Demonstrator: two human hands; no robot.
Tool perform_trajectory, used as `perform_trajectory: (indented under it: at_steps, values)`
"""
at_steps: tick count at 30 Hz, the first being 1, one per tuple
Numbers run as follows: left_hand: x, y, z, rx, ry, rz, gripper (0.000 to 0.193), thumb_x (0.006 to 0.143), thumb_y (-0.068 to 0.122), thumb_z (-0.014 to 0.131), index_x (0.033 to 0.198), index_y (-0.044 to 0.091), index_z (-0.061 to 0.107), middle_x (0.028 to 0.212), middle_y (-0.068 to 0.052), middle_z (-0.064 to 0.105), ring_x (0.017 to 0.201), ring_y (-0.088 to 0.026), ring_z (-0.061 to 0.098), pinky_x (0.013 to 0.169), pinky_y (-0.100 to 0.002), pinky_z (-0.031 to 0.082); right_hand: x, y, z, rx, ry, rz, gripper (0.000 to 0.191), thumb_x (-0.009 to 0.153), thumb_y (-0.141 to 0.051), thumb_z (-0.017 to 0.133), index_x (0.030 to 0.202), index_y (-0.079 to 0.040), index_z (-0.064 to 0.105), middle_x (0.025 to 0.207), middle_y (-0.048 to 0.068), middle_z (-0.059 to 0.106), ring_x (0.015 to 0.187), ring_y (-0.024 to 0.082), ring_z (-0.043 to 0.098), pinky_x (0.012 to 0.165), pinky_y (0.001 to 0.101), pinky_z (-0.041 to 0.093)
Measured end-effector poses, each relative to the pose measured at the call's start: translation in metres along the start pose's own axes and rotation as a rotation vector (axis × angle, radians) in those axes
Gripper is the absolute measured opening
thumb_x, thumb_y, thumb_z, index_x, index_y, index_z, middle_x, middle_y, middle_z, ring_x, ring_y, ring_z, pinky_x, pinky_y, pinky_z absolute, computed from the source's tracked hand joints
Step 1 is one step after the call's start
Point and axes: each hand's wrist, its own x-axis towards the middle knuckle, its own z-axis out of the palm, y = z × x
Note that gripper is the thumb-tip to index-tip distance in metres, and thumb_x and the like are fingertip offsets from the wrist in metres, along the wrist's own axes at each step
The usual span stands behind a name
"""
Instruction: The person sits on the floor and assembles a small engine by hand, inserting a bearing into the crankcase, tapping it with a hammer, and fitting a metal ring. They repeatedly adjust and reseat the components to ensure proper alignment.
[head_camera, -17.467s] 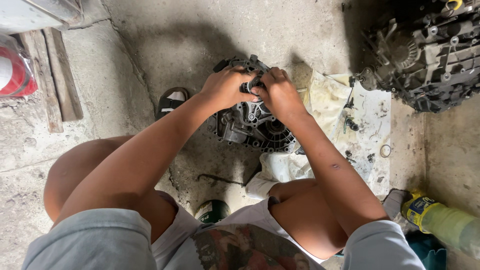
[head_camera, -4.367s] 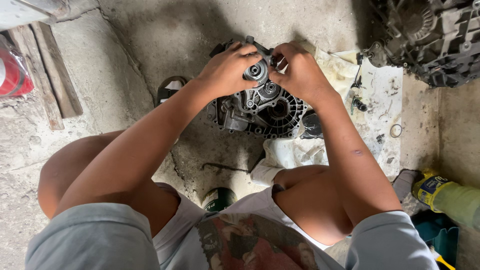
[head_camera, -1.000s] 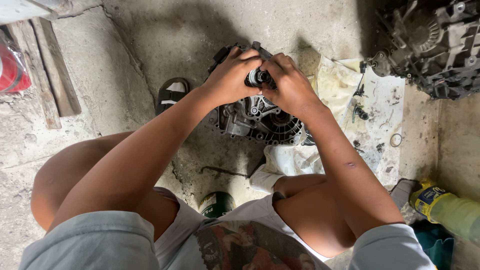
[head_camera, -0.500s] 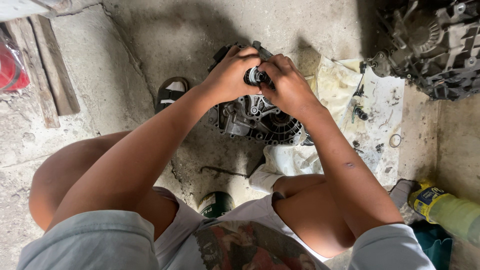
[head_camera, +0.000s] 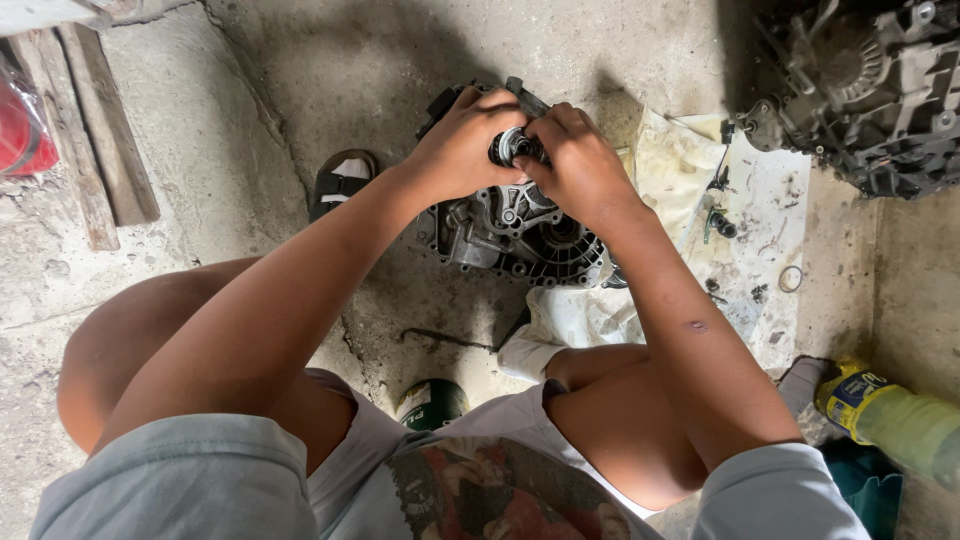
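— What have your hands got hold of?

— My left hand (head_camera: 462, 148) and my right hand (head_camera: 578, 160) are both closed around a small round metal part (head_camera: 512, 146), dark with a bright ring. The fingers of each hand curl over it from either side, knuckles nearly meeting, so most of it is hidden.

— And where does that part sit?

— On top of the grey cast-metal housing (head_camera: 515, 230) that lies on the concrete floor (head_camera: 330, 70) right in front of my knees. I cannot tell whether the part is seated in the housing or only held just above it.

— What lies around the housing?

— To my right, touching its edge, a stained pale cloth (head_camera: 745, 230) is spread out with small bolts and a thin metal ring (head_camera: 791, 278) scattered on it. Beyond the cloth, in the far right corner, stands a bigger greasy engine assembly (head_camera: 865, 85). On the left, just beside the housing, my sandal (head_camera: 340, 180) shows. Well off to the left lie wooden planks (head_camera: 95, 130). Near my right knee there is a yellowish plastic bottle (head_camera: 905, 425), lying on its side.
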Motion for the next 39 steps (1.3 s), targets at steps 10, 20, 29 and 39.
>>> perform_trajectory:
  at_steps: [10,20,29,39]
  values:
    - [0.0,-0.001,0.001,0.009,0.021,0.025,0.057,0.074,0.031,0.089,0.122,0.008,0.067,0.133,-0.005,0.058,0.126,-0.039,0.049,0.102,-0.051,0.049,0.002,-0.002,-0.001,-0.057,-0.003,0.01,0.04,0.09,-0.027,0.08,0.111,0.003,0.065,0.112,0.02,0.063,0.111,0.039,0.062,0.093,0.0502,0.054]
    - [-0.001,-0.003,-0.001,0.006,-0.015,0.001,0.059,0.076,0.034,0.089,0.12,0.005,0.064,0.136,-0.006,0.056,0.127,-0.041,0.047,0.1,-0.052,0.049,0.003,0.001,-0.003,0.076,-0.04,-0.087,0.038,0.091,-0.009,0.077,0.125,0.003,0.064,0.123,0.018,0.062,0.119,0.036,0.062,0.104,0.0453,0.054]
    - [0.001,-0.005,0.002,0.044,0.007,0.049,0.06,0.075,0.032,0.088,0.125,0.008,0.064,0.135,-0.006,0.056,0.125,-0.041,0.049,0.096,-0.052,0.052,0.002,-0.008,-0.011,0.071,-0.099,0.103,0.038,0.089,-0.019,0.077,0.116,0.004,0.064,0.113,0.019,0.061,0.112,0.036,0.061,0.092,0.0492,0.055]
    - [0.003,-0.003,0.005,0.088,-0.01,0.052,0.053,0.078,0.03,0.086,0.12,0.007,0.066,0.134,-0.006,0.056,0.124,-0.04,0.05,0.099,-0.051,0.052,-0.001,-0.003,0.009,-0.056,0.075,-0.001,0.043,0.092,-0.025,0.077,0.116,0.008,0.064,0.117,0.024,0.061,0.112,0.041,0.061,0.089,0.049,0.056]
